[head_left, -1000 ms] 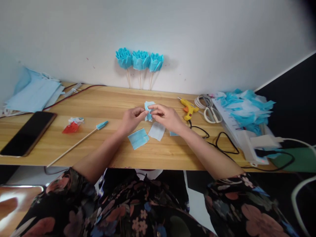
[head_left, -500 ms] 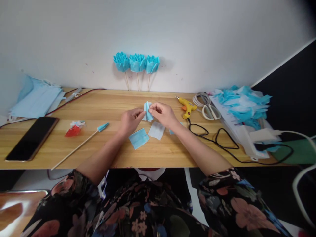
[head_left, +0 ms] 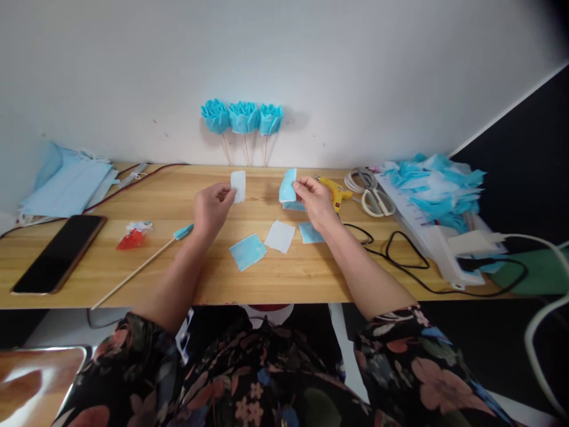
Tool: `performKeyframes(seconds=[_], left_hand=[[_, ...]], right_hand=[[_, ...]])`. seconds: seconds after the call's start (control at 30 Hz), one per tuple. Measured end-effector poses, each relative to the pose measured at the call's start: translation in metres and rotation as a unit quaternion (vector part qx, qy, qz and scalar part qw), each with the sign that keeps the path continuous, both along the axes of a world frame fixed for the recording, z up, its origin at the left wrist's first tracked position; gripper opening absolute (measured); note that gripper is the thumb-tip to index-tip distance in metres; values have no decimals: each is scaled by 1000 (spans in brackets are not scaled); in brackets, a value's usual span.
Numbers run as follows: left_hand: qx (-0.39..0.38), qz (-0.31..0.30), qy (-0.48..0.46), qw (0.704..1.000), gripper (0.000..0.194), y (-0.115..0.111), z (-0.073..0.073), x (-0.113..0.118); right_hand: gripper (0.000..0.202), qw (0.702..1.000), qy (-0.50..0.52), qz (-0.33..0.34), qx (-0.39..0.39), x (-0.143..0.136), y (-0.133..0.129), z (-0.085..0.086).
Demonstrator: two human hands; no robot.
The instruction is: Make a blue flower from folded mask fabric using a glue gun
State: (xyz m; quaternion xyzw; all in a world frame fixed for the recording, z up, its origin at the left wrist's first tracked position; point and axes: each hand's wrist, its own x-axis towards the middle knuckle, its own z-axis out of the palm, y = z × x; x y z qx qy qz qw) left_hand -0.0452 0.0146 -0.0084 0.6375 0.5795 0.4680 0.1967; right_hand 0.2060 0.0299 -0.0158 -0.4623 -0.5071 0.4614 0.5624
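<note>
My left hand (head_left: 213, 206) pinches a small white sheet (head_left: 239, 186) just above the table. To the right, my right hand (head_left: 315, 200) grips a light blue sheet (head_left: 288, 185), with another blue edge showing beneath it. Nearer to me on the wood lie a blue square (head_left: 248, 252), a white square (head_left: 280, 236) and a second blue square (head_left: 310, 233), partly beside my right wrist. A stick (head_left: 133, 271) with a rolled blue tip (head_left: 182, 232) lies left of my left forearm.
Three blue flowers (head_left: 243, 117) on sticks lean against the wall. A yellow glue gun (head_left: 335, 191), scissors (head_left: 377, 203) and blue scraps (head_left: 438, 187) are at the right. A phone (head_left: 59, 254), a red packet (head_left: 131, 237) and masks (head_left: 71, 184) lie at the left.
My hands have moved apart, each now with a separate sheet. The white sheet has gone left with my left hand, the blue one right with my right hand.
</note>
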Motion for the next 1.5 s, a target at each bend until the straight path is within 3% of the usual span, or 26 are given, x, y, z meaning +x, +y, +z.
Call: performKeyframes(seconds=[0.13,0.23,0.33,0.5,0.57,0.63,0.73,1.03,1.5], left_hand=[[30,1,187,982,29,-1,-5,-2],[-26,-86,210,974,39,-5,-11,6],[-75,-167,144,972,49,-9,-11,15],[-74,-172,-38,982,55,-13,-4,21],[-112,-207,-153,960,56,-13,-4,21],[-156,-256,-270,915,57,-13,-6,22],[-185,-304,-348,867,53,-12,-11,24],[-166,-256,-268,914,41,-14,-5,25],[-156,-183,-140,961,41,-13,-4,24]], right_hand=[[33,1000,22,14,-7,-1,-1,1],[32,999,48,21,-13,-1,-2,0],[30,997,65,39,-17,-2,-4,1],[33,983,100,148,-41,-6,-16,9],[35,970,98,212,-69,-8,-23,13],[37,959,69,260,-91,-11,-30,17],[35,959,-9,273,-78,-16,-35,19],[25,968,-137,210,-6,-13,-24,6],[20,961,-197,196,6,-12,-25,8]])
